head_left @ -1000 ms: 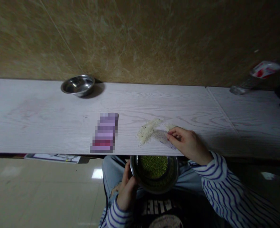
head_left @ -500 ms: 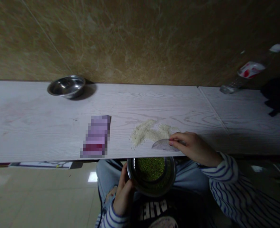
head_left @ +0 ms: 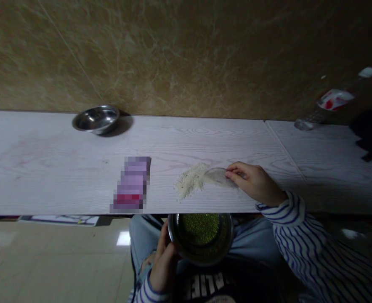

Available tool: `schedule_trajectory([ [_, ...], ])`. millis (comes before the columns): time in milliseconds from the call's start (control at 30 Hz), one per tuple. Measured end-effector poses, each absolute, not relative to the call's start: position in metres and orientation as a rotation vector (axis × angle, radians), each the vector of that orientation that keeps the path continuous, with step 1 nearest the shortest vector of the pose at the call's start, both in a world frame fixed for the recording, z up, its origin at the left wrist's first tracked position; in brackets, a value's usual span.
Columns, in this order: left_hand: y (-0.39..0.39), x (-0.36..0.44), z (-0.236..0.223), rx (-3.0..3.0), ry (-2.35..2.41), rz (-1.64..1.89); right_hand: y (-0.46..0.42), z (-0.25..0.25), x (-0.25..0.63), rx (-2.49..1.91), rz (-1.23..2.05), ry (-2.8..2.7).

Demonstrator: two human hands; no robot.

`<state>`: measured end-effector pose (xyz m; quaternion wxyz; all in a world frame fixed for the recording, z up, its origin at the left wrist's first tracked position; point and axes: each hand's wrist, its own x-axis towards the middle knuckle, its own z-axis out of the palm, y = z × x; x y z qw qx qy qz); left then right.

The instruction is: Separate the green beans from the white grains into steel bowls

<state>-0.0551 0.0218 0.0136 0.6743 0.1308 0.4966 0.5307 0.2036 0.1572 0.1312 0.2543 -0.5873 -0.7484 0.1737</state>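
Observation:
My left hand (head_left: 164, 266) grips the left rim of a metal bowl (head_left: 227, 248). Small green beans that look like mung beans (head_left: 200, 228) lie inside this bowl, which is over my lap, just under the table's front edge. Pinched in my right hand (head_left: 254, 180) is a thin, clear plastic piece with a curved edge (head_left: 216, 176). Its left end touches or overlaps the right side of a pile of white rice (head_left: 190, 180) on the table. Some rice may be hidden behind the plastic.
A second metal bowl (head_left: 96, 121) stands near the wall on the white table (head_left: 47, 168). Left of the rice lies a purple, blurred-out flat item (head_left: 131, 183). A clear bottle (head_left: 326, 105) and a dark object (head_left: 370, 134) are at the far right.
My right hand has moved the plastic piece away from the table's front edge, toward the wall. The right part of the rice no longer shows there. My left hand still holds the bowl.

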Motion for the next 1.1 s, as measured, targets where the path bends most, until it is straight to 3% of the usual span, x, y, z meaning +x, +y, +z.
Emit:
schedule_trajectory([
  [367,0.021,-0.06,0.014,0.321,1.095,1.22,0.15,0.143,0.163,-1.265,0.001,-2.356],
  [1100,0.021,-0.071,0.004,0.34,1.064,1.235,0.138,0.152,0.148,-1.047,0.025,-2.525],
])
